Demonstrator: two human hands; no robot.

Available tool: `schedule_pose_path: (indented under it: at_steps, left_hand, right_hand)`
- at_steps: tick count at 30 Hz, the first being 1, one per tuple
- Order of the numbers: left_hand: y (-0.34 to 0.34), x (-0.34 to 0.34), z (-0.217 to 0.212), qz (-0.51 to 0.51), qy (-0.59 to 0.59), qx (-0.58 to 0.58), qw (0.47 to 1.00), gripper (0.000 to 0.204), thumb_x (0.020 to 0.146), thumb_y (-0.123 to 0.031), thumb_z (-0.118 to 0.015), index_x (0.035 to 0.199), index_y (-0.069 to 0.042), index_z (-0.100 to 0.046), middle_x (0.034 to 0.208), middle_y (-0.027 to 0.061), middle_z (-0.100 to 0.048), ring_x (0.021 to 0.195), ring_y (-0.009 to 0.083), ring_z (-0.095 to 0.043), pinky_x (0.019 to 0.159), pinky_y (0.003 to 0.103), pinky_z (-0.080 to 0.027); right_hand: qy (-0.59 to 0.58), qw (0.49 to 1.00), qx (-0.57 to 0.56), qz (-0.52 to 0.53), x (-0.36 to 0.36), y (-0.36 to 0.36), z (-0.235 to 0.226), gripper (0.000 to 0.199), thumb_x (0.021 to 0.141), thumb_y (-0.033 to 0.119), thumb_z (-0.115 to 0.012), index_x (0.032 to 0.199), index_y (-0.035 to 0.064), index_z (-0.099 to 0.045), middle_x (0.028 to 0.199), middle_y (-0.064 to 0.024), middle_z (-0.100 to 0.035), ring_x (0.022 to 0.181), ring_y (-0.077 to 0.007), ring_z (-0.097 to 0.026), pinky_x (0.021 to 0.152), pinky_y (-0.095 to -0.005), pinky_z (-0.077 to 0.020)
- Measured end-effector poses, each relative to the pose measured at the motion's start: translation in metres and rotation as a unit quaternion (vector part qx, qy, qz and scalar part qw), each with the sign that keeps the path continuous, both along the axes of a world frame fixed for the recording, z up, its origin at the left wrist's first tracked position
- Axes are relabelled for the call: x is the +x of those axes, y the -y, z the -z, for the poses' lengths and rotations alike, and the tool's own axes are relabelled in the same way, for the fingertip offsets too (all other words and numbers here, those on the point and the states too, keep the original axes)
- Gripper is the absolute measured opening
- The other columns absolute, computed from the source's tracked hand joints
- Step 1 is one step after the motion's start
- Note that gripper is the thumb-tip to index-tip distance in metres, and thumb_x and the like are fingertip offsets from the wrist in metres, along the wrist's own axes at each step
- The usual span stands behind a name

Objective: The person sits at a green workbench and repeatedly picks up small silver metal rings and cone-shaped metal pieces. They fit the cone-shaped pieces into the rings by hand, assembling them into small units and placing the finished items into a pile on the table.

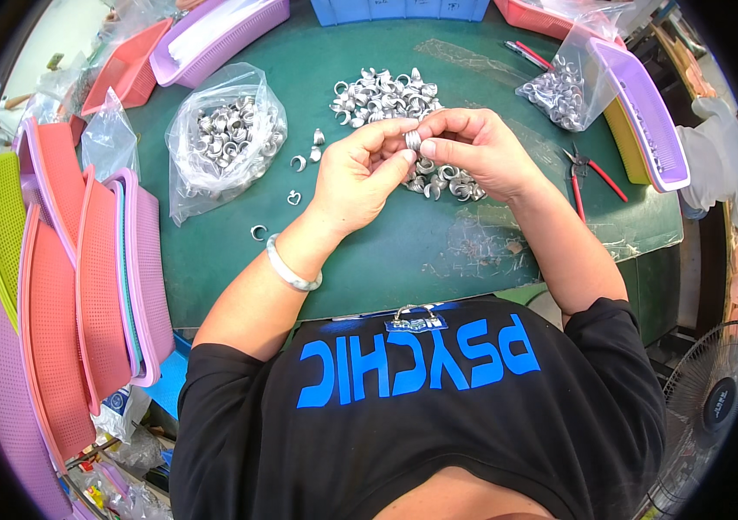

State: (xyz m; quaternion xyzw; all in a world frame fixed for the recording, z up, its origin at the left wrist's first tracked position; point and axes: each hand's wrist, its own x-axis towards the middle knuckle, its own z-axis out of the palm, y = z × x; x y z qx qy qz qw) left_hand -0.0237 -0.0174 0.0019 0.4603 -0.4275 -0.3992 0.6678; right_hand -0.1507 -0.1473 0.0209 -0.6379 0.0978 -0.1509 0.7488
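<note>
Midway along green worktable, over heap of rings: left hand and right hand together pinch ribbed silver piece, thumbs against fingertips. Slick metal or uneven pinch could drop it among lookalikes. Count: one piece held; five loose pieces toward left edge; two ring-filled bags; heap too overlapped to count.
</note>
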Motion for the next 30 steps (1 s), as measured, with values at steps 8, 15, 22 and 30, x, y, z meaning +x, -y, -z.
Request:
schedule_pose_path:
  at_steps: [8,15,22,30]
  left_hand:
    - [-0.0006,0.0007,0.0006,-0.005,0.027,-0.017,0.999,0.027,0.083,0.000,-0.054,0.110,-0.001,-0.054,0.090,0.0035,-0.060,0.073,0.0061,-0.053,0.063,0.020,-0.045]
    - [-0.0005,0.0003,0.0007,-0.010,0.003,-0.013,1.000,0.024,0.083,-0.003,-0.057,0.108,-0.001,-0.056,0.090,0.0033,-0.060,0.075,0.0063,-0.053,0.065,0.020,-0.045]
    - [0.0006,0.0011,0.0032,-0.015,0.004,-0.019,1.000,0.028,0.082,0.002,-0.056,0.109,-0.002,-0.054,0.093,0.0033,-0.059,0.083,0.0072,-0.055,0.071,0.020,-0.045]
    - [0.0009,-0.0006,0.0020,-0.008,0.009,-0.065,0.998,0.028,0.082,0.004,-0.054,0.109,-0.002,-0.054,0.096,0.0036,-0.057,0.088,0.0091,-0.055,0.075,0.022,-0.045]
  right_hand:
    - [-0.001,1.000,-0.008,0.014,0.0001,-0.0016,-0.0011,0.012,0.078,0.006,-0.063,0.089,0.0004,-0.063,0.085,-0.0033,-0.062,0.079,-0.0084,-0.057,0.074,-0.0224,-0.0458]
    - [-0.006,1.000,-0.018,0.015,0.0001,-0.0004,0.0012,0.012,0.078,0.004,-0.063,0.089,0.0008,-0.062,0.085,-0.0027,-0.062,0.078,-0.0081,-0.056,0.074,-0.0221,-0.0464]
    - [0.007,0.999,-0.025,0.022,0.0010,-0.0023,0.0016,0.013,0.077,0.004,-0.064,0.089,0.0012,-0.062,0.086,-0.0025,-0.062,0.079,-0.0082,-0.056,0.074,-0.0224,-0.0466]
    - [0.057,0.991,-0.110,0.047,0.0023,-0.0024,0.0055,0.013,0.077,0.006,-0.064,0.089,0.0014,-0.061,0.084,-0.0009,-0.060,0.075,-0.0070,-0.054,0.069,-0.0217,-0.0455]
